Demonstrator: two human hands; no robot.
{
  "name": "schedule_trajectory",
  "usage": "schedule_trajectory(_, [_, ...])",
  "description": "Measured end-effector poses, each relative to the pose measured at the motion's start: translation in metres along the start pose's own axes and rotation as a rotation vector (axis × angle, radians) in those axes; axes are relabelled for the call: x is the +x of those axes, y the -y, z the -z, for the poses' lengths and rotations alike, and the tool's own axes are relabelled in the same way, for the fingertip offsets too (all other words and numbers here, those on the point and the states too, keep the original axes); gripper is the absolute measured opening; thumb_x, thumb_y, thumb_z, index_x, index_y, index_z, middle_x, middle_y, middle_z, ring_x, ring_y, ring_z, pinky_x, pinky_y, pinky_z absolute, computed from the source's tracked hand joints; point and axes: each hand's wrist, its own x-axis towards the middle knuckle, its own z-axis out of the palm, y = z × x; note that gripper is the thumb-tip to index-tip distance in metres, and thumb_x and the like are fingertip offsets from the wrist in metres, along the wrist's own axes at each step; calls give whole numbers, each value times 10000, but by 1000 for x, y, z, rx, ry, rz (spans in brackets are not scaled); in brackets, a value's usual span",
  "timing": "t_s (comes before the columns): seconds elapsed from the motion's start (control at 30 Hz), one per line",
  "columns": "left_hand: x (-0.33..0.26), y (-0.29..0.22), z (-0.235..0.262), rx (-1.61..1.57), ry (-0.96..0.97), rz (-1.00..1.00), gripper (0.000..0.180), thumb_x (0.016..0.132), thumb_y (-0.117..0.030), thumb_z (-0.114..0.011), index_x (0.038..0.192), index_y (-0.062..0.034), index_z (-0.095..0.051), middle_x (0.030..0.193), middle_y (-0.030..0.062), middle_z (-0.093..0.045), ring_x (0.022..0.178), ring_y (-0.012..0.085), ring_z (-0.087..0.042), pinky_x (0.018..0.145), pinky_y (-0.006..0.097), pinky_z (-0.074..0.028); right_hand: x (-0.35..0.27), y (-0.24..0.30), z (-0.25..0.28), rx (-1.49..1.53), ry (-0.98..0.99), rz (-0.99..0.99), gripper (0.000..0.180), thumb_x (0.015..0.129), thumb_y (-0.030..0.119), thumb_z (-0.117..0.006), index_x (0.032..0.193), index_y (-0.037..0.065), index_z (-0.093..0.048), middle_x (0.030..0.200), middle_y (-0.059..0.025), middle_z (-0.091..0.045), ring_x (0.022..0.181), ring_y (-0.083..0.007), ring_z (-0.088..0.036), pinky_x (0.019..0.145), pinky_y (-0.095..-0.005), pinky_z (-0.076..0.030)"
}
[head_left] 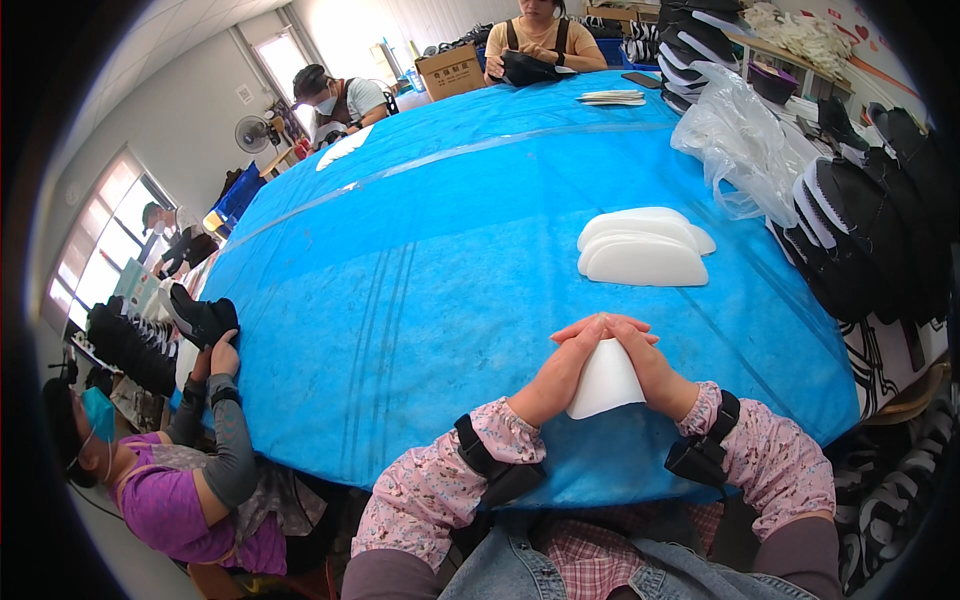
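Observation:
Both my hands meet over a white foam insole piece [604, 384] at the near edge of the blue table [420, 260]. My left hand [563, 362] presses it from the left and my right hand [648, 360] from the right, fingertips touching above it. The piece stands tilted between my palms, its lower end showing. A small stack of similar white foam pieces [643, 247] lies on the table beyond my hands, to the right.
A crumpled clear plastic bag [742, 145] and rows of black shoes [870, 230] line the right side. A person at the left holds a black shoe [203, 318]. Others sit at the far end near a cardboard box [450, 70].

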Motion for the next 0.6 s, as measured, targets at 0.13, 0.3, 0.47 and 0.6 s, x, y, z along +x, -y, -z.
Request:
schedule_trajectory(0.13, [1, 1, 2, -4, 3, 2, 512, 996, -363, -257, 1219, 39, -483, 1205, 222, -541, 1112, 274, -545, 952, 356, -451, 2, -2, 2, -2, 9, -8, 518, 986, 369, -302, 1183, -48, -537, 1148, -142, -576, 1026, -194, -561, 921, -284, -442])
schedule_trajectory(0.3, [2, 0, 1, -5, 14, 0, 515, 997, -367, -257, 1219, 40, -483, 1202, 219, -544, 1109, 270, -546, 949, 352, -451, 2, -5, 6, -13, 7, 8, 510, 984, 359, -306, 1179, -49, -542, 1118, -143, -588, 1003, -194, -570, 906, -282, -450])
schedule_trajectory(0.47, [0, 3, 3, 7, 0, -2, 520, 996, -370, -258, 1221, 41, -482, 1198, 216, -545, 1105, 265, -547, 948, 350, -450, 0, 8, -4, -32, 31, 22, 511, 983, 359, -306, 1180, -48, -543, 1109, -144, -591, 996, -194, -574, 899, -283, -454])
schedule_trajectory(0.6, [1, 4, 3, -27, 34, -3, 515, 995, -406, -295, 1221, 18, -478, 1213, 199, -535, 1120, 274, -541, 945, 367, -455, -2, 7, -4, 1, 24, -4, 511, 985, 360, -303, 1183, -46, -541, 1116, -144, -588, 1005, -194, -571, 904, -284, -452])
